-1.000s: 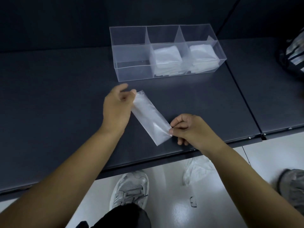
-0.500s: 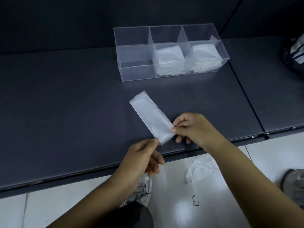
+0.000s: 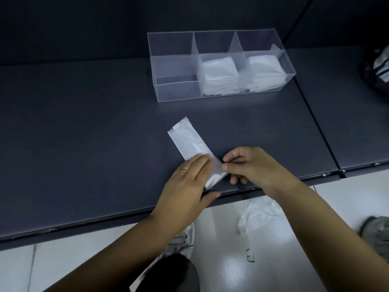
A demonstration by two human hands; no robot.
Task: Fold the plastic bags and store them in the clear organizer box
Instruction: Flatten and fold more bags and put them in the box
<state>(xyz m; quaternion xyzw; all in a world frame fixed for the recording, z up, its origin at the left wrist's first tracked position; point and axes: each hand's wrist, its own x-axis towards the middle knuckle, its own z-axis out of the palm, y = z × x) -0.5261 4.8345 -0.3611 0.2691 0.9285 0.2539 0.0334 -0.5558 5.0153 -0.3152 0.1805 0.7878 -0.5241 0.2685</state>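
Note:
A white plastic bag (image 3: 187,140), folded into a long narrow strip, lies slantwise on the dark table (image 3: 84,133). My left hand (image 3: 189,180) rests flat on the strip's near end, fingers together, a ring on one finger. My right hand (image 3: 250,165) pinches the same near end from the right between thumb and forefinger. The clear organizer box (image 3: 174,89) stands at the back with three compartments: the left one holds nothing, the middle one holds folded bags (image 3: 219,70), and the right one holds more folded bags (image 3: 265,66).
The table's front edge (image 3: 126,218) runs just under my wrists. A seam (image 3: 315,127) splits the table at the right. A crumpled white bag (image 3: 259,213) lies on the pale floor, beside my shoe (image 3: 181,239). A dark striped object (image 3: 379,68) sits at the far right.
My left hand let go of the strip's far end, dropped toward the table edge, then came up onto the near end. The right hand kept its pinch.

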